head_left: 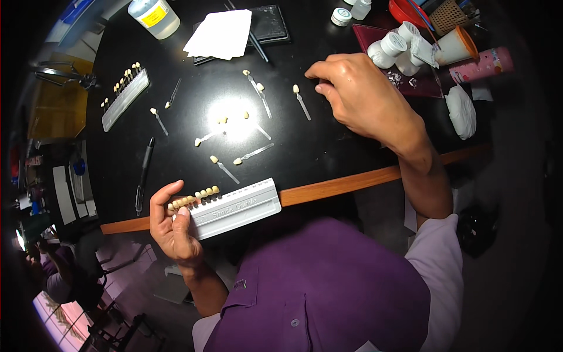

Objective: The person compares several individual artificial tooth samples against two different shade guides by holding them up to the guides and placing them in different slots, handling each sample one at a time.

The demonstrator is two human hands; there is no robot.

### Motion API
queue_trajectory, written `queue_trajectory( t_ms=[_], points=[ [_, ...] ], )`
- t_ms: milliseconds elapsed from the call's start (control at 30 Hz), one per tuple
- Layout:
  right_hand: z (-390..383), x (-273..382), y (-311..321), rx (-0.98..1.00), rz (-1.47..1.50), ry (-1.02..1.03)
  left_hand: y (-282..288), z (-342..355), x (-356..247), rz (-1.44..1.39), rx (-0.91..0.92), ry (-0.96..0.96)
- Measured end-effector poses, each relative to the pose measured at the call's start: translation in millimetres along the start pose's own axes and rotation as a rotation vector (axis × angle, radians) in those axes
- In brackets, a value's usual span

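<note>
My left hand (177, 236) grips the left end of a light-grey dental shade guide (240, 216), thumb in front and fingers behind. The guide is tilted at the table's front edge; tooth-shaped tabs line its left part, while its right-hand slots hold none. My right hand (366, 97) hovers over the table, index finger and thumb a little apart, with nothing visible between them. Nearest to its fingertips lies a loose shade tab (301, 102). Several more loose tabs lie scattered to the left, among them one near the guide (224, 169) and one beside it (253, 154).
A second tab holder (126, 101) stands at the left, near a black pen (145, 176). Farther back are a bottle (154, 19) and white paper (219, 34) on a black tray. Jars (387, 50), a pink bottle (482, 64) and crumpled tissue (461, 112) crowd the right.
</note>
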State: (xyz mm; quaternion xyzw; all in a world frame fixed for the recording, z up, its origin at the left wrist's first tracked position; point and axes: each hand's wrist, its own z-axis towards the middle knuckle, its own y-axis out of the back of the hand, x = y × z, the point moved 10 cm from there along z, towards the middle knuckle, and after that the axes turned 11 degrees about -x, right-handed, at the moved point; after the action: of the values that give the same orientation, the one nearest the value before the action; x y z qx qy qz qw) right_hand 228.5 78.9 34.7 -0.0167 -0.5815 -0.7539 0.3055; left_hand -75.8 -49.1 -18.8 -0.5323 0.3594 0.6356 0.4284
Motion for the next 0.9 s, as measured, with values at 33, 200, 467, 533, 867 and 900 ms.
queue_trajectory(
  t_ms=[33,200,467,533,867,900],
  points=[
    [6,3,2,-0.047,0.009,0.032,-1,1,0,0.013,0.005,0.011],
    [16,-2,-13,0.045,0.070,-0.040,1,2,4,0.010,0.006,0.039],
    [16,-9,-12,0.035,0.199,-0.106,-3,4,2,0.038,0.010,0.092],
    [16,-5,-15,0.037,0.202,-0.098,-9,5,1,0.069,0.067,0.123],
    [12,7,-28,0.006,0.156,-0.056,-15,5,-6,0.065,0.102,0.103],
    [12,13,-24,-0.058,0.148,0.003,-14,4,-7,0.068,0.098,0.080]
  ],
)
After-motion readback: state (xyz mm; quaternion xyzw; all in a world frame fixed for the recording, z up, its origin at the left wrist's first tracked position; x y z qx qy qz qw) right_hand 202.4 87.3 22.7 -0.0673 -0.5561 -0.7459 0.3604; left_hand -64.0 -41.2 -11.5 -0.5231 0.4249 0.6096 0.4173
